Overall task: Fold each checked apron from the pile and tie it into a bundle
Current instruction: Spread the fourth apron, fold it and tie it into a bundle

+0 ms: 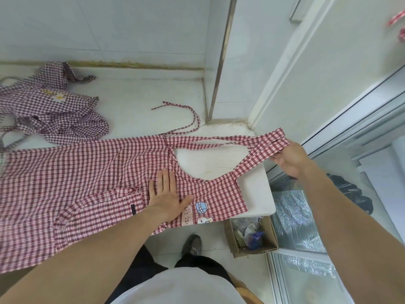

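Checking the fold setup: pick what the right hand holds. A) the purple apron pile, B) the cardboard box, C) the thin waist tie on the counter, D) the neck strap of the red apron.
D: the right hand pinches the neck strap of the red apron, pulling it out past the counter edge, while the left hand presses flat on the bib.

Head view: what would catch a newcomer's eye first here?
A red checked apron lies spread across the white counter, filling the middle. The left hand presses flat on its bib, while the right hand grips the neck strap pulled out past the counter's right end. A crumpled pile of darker checked aprons sits at the back left.
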Tool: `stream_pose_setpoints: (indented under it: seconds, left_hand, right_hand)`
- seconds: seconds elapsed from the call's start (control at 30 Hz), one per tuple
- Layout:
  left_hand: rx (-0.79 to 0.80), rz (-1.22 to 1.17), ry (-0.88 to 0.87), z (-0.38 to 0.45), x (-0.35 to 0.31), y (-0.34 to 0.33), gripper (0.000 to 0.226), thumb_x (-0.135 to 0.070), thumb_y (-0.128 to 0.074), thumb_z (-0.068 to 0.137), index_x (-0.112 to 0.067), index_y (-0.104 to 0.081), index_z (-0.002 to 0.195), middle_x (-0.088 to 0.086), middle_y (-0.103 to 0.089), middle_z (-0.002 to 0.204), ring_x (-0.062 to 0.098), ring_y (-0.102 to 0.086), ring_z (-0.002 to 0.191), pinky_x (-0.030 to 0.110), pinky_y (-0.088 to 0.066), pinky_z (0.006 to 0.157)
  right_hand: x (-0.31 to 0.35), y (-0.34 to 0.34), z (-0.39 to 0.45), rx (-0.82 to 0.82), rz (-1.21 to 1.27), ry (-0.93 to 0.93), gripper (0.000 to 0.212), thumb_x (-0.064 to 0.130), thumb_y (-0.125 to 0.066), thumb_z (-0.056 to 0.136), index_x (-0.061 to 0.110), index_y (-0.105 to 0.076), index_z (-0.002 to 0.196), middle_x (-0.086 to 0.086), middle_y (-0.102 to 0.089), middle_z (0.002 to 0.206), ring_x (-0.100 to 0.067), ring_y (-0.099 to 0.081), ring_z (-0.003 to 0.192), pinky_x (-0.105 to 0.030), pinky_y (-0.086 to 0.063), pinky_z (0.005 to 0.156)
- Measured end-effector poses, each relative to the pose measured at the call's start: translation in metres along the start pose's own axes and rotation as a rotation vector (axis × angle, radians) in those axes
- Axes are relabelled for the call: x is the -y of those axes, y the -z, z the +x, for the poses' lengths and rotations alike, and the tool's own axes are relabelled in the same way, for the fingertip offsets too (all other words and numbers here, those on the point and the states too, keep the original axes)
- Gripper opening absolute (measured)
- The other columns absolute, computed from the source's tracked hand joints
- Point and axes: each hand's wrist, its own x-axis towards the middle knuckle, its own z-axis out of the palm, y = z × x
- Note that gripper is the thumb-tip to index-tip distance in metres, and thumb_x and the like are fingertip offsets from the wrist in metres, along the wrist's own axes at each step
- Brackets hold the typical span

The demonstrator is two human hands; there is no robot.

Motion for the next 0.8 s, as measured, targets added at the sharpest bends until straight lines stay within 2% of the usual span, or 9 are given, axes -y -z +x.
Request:
stream_pose_setpoints:
  seconds: [0.07,0.17,0.3,0.4,0.47,0.53,0.6,0.67,0.8]
  left_hand:
    - [-0.002,0.000,-0.003,0.000,0.000,0.001,0.099,-0.080,-0.004,0.087,-0.008,0.041,0.138,0.014,0.049,0.147,0.029,0.044,0.137,0.055,0.016,0.119]
    - [0.001,0.002,-0.001,0.000,0.000,0.001,0.099,-0.080,-0.003,0.087,-0.008,0.041,0.137,0.015,0.049,0.147,0.030,0.044,0.137,0.055,0.016,0.119]
    - [0.009,0.000,0.007,0.001,0.000,0.000,0.099,-0.080,-0.003,0.087,-0.008,0.042,0.138,0.014,0.049,0.147,0.030,0.045,0.137,0.055,0.015,0.119]
    - [0.009,0.005,0.010,0.000,0.000,0.001,0.099,-0.080,-0.004,0.087,-0.008,0.042,0.138,0.014,0.048,0.147,0.029,0.044,0.137,0.055,0.016,0.119]
    - [0.014,0.007,0.011,0.000,-0.001,0.002,0.100,-0.080,-0.004,0.087,-0.007,0.041,0.139,0.014,0.048,0.147,0.029,0.043,0.138,0.054,0.016,0.119]
    - [0.015,0.007,0.012,0.001,-0.001,0.002,0.100,-0.079,-0.005,0.088,-0.007,0.039,0.141,0.014,0.048,0.147,0.029,0.043,0.138,0.054,0.016,0.119]
    - [0.012,0.006,0.016,0.001,-0.001,0.002,0.100,-0.079,-0.005,0.088,-0.008,0.039,0.141,0.014,0.048,0.148,0.029,0.043,0.138,0.055,0.016,0.119]
    - [0.009,0.011,0.018,0.001,-0.002,0.002,0.099,-0.079,-0.005,0.088,-0.008,0.040,0.139,0.014,0.048,0.148,0.030,0.042,0.138,0.055,0.015,0.119]
    - [0.004,0.009,0.018,-0.001,-0.002,0.002,0.098,-0.079,-0.005,0.088,-0.008,0.041,0.138,0.014,0.048,0.147,0.030,0.042,0.138,0.055,0.015,0.119]
  right_hand:
    - [-0.006,0.001,0.002,0.074,0.192,-0.034,0.018,0.014,-0.055,0.100,0.010,-0.062,0.115,-0.007,-0.075,0.108,-0.021,-0.070,0.095,-0.037,-0.058,0.082]
    - [-0.009,0.001,0.003,0.186,0.464,-0.073,0.038,-0.002,-0.047,0.097,0.014,-0.051,0.132,-0.011,-0.065,0.130,-0.026,-0.067,0.112,-0.042,-0.057,0.092]
    - [-0.008,-0.003,0.003,0.204,0.789,-0.131,0.052,-0.005,-0.040,0.089,0.007,-0.045,0.139,-0.022,-0.061,0.133,-0.044,-0.059,0.122,-0.061,-0.041,0.107]
    - [0.001,-0.011,0.000,0.183,0.928,-0.190,0.045,0.014,-0.050,0.093,0.004,-0.044,0.137,-0.021,-0.063,0.125,-0.038,-0.065,0.113,-0.055,-0.047,0.101]
    - [0.005,-0.017,0.001,0.181,0.646,-0.207,0.050,0.020,-0.058,0.096,0.000,-0.042,0.139,-0.014,-0.067,0.105,-0.023,-0.069,0.089,-0.037,-0.059,0.077]
    - [0.007,-0.023,0.003,0.160,0.194,-0.205,0.049,0.017,-0.064,0.095,-0.006,-0.049,0.135,-0.011,-0.068,0.088,-0.017,-0.064,0.071,-0.027,-0.056,0.060]
    - [0.005,-0.023,0.010,0.084,-0.052,-0.226,0.044,0.017,-0.073,0.088,-0.006,-0.063,0.123,-0.013,-0.072,0.087,-0.017,-0.064,0.067,-0.027,-0.056,0.060]
    - [0.005,-0.025,0.014,0.007,-0.176,-0.228,0.043,0.028,-0.081,0.081,-0.002,-0.070,0.110,-0.015,-0.074,0.092,-0.016,-0.064,0.067,-0.031,-0.057,0.073]
    - [0.001,-0.038,0.011,-0.001,-0.261,-0.276,0.050,0.043,-0.087,0.069,0.004,-0.069,0.094,-0.009,-0.069,0.086,-0.018,-0.064,0.067,-0.034,-0.058,0.074]
